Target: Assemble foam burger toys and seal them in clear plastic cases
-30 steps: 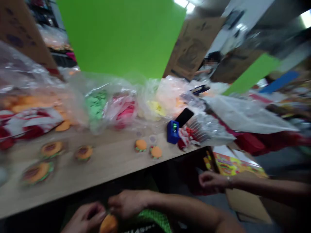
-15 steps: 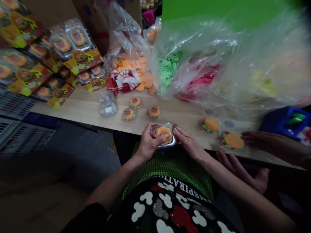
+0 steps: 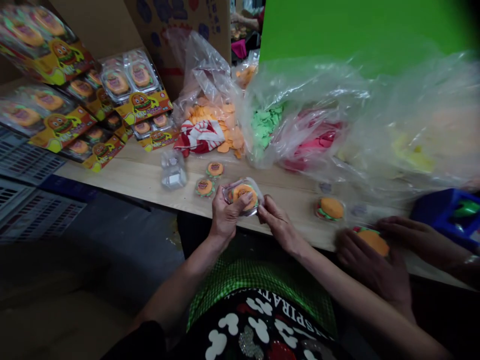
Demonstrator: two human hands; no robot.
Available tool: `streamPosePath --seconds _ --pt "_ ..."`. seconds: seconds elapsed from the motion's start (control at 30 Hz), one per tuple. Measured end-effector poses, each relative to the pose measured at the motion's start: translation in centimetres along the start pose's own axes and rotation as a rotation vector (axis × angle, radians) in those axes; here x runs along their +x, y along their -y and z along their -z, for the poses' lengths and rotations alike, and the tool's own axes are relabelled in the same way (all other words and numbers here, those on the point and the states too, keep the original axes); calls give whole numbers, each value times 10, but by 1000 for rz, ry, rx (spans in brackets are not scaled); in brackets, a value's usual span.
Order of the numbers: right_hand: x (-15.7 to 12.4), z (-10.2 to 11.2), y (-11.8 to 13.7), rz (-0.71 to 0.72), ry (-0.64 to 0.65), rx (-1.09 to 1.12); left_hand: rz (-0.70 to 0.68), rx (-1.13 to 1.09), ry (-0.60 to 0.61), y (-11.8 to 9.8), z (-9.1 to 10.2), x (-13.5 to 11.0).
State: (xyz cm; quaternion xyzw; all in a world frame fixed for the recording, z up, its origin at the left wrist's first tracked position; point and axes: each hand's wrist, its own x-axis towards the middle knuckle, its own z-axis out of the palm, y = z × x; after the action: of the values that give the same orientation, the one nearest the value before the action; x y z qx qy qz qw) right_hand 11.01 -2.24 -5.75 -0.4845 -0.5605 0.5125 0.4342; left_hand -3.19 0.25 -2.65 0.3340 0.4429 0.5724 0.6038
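My left hand (image 3: 225,216) grips a clear plastic blister case (image 3: 243,196) with an orange toy burger inside, thumb pressed on top. My right hand (image 3: 275,222) pinches the case's right edge with closed fingertips. Both hold it just above the front edge of the wooden table (image 3: 150,175). Two small packed burgers (image 3: 210,179) lie on the table just left of the case, beside an empty clear case (image 3: 173,172).
A co-worker's two hands (image 3: 378,250) hold another orange burger (image 3: 373,240) at the right; a loose burger (image 3: 329,208) lies nearby. Plastic bags of orange, green, pink and yellow pieces (image 3: 300,120) line the back. Boxed burger packs (image 3: 75,100) are stacked left. A blue box (image 3: 450,210) stands right.
The camera view swung left then steadied. I raised the case from my lap to the table edge. The co-worker's hands closed round the burger at the right.
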Motion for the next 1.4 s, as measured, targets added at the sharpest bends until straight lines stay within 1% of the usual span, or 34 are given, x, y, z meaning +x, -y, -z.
streamPosePath --seconds 0.03,0.13,0.17,0.2,0.23,0.3,0.37,0.4,0.43,0.5,0.53,0.57,0.63,0.73,0.8,0.83,0.9,1.07,1.13,1.2,1.23,1.3,1.37,1.4 --pt "0 -2 -1 0 -11 29 -6 -2 1 -1 -1 1" --pt "3 -4 -5 -13 -99 125 6 17 25 -2 0 5" --pt "5 -2 -5 -28 -107 141 10 24 32 -1 1 6" --pt "8 2 -4 -51 -83 132 9 29 38 1 2 7" --pt "12 7 -1 -78 -42 83 1 38 44 3 4 9" --pt "22 18 12 -88 -1 -135 -24 82 75 7 9 11" --pt "34 25 29 -10 -54 -359 -43 171 136 12 11 13" --pt "39 25 36 46 -79 -415 -55 224 168 13 11 14" --pt "45 23 43 91 -73 -433 -74 278 199 14 11 14" --pt "56 15 49 117 1 -427 -130 379 232 14 8 14" --pt "62 10 48 108 9 -426 -148 416 230 13 6 15" --pt "67 6 45 91 -17 -422 -153 429 226 11 5 15" --pt "78 2 34 41 -140 -348 -132 366 231 9 4 16" --pt "91 5 16 -28 -334 -69 -115 210 219 8 8 15" --pt "96 7 7 -38 -439 70 -119 208 153 11 10 13" --pt "97 8 4 -32 -477 104 -119 225 110 13 11 12" --pt "97 6 1 -19 -521 124 -127 241 51 18 11 11" --pt "88 -3 4 16 -623 87 -193 214 -36 29 7 12" --pt "84 -4 7 38 -647 37 -212 217 -71 32 6 14" --pt "80 -2 9 60 -670 -61 -207 199 -62 33 7 16" --pt "78 0 10 63 -671 -141 -184 188 -33 32 8 17" --pt "73 5 10 45 -618 -322 -103 177 60 29 9 18" --pt "67 10 8 14 -504 -462 -20 178 138 27 10 18" --pt "63 12 6 2 -442 -511 7 180 147 27 10 18"
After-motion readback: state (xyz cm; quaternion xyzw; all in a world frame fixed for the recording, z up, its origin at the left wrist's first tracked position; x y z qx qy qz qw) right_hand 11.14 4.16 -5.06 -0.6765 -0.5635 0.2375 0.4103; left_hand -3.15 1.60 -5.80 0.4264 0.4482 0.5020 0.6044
